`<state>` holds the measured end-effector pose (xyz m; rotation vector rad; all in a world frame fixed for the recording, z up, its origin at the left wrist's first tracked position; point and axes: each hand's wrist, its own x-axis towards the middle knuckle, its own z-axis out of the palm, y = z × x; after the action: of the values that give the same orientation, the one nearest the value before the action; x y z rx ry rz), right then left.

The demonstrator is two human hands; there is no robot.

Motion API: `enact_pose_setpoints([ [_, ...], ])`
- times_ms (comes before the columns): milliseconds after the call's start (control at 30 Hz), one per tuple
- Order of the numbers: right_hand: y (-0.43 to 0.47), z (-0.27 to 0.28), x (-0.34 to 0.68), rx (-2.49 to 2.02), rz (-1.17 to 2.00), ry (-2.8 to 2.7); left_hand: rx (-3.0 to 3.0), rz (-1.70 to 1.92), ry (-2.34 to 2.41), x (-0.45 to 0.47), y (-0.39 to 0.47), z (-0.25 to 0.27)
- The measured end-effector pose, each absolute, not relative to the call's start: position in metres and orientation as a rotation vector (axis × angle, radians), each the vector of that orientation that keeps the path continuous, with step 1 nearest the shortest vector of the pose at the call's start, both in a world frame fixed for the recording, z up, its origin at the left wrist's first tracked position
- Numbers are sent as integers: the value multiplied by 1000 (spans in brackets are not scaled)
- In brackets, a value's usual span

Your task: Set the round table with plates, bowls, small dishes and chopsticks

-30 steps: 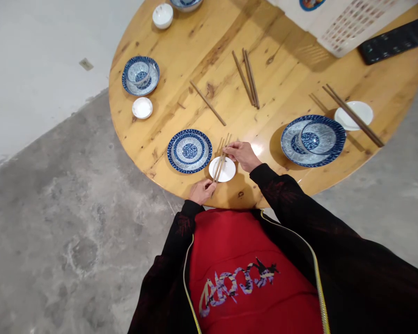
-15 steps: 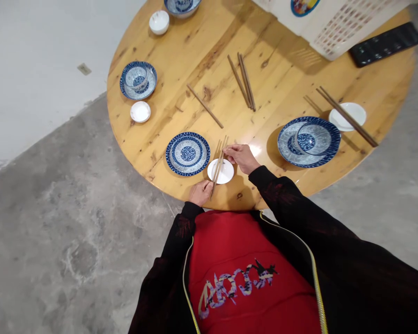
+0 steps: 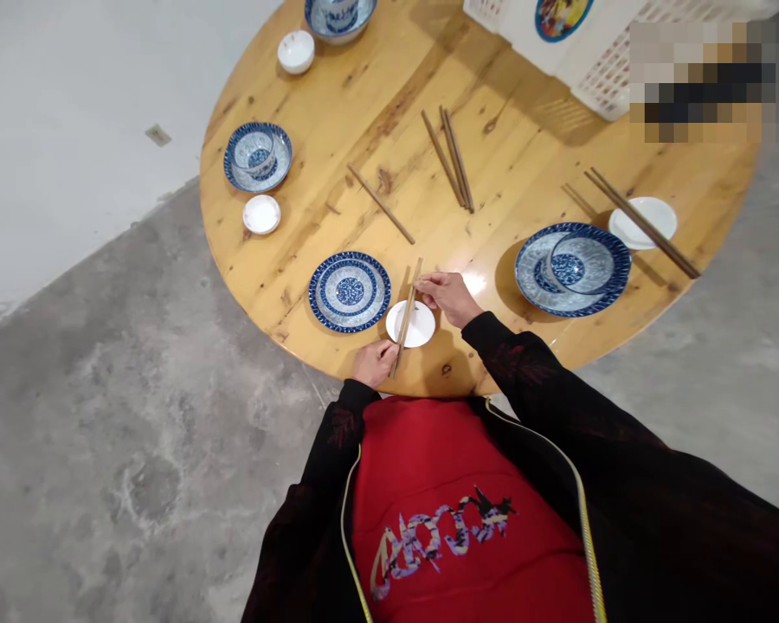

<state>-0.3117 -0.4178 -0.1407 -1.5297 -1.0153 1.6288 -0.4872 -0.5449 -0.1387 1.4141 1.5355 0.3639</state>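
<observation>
A pair of wooden chopsticks [image 3: 406, 313] lies slantwise across a small white dish [image 3: 421, 325] near the front edge of the table. My left hand [image 3: 372, 362] pinches the chopsticks near their lower end. Close to their upper end, my right hand [image 3: 451, 297] has its fingers closed on them too. Just left of the dish sits a blue-and-white patterned plate [image 3: 350, 292]. To the right of my right hand, a glass-like bowl [image 3: 581, 264] stands on a blue-rimmed plate [image 3: 532, 298].
More chopsticks lie loose mid-table: a single chopstick [image 3: 381, 203] and a small group [image 3: 455, 160]. Another pair [image 3: 649, 227] rests over a white dish [image 3: 642, 212] at right. White basket [image 3: 545, 48] stands at the back. Bowls on plates [image 3: 234, 173] and white dishes [image 3: 261, 214] line the left.
The two chopsticks between my hands have come closer together, now nearly in line. Both hands keep nearly the same place; the view has shifted slightly.
</observation>
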Motion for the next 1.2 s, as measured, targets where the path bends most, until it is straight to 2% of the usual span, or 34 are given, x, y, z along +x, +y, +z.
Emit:
enact_pose_setpoints([
  [200, -419, -145, -309, -1520, 1635, -1043, 1425, 321, 1561, -488, -545, -136],
  [333, -410, -145, -305, -1576, 1528, -1036, 1421, 348, 1587, -492, -545, -132],
  [500, -364, -138, -291, -1748, 1212, -1154, 1394, 384, 1621, -499, -552, -126],
  [700, -284, -130, -276, -2013, 670, -1710, 1385, 484, 1682, -503, -568, -125],
  [800, -250, -129, -279, -2126, 512, -1882, 1372, 499, 1713, -501, -574, -123],
  [1200, -194, -149, -304, -2221, 419, -2127, 1332, 514, 1820, -496, -574, -117],
])
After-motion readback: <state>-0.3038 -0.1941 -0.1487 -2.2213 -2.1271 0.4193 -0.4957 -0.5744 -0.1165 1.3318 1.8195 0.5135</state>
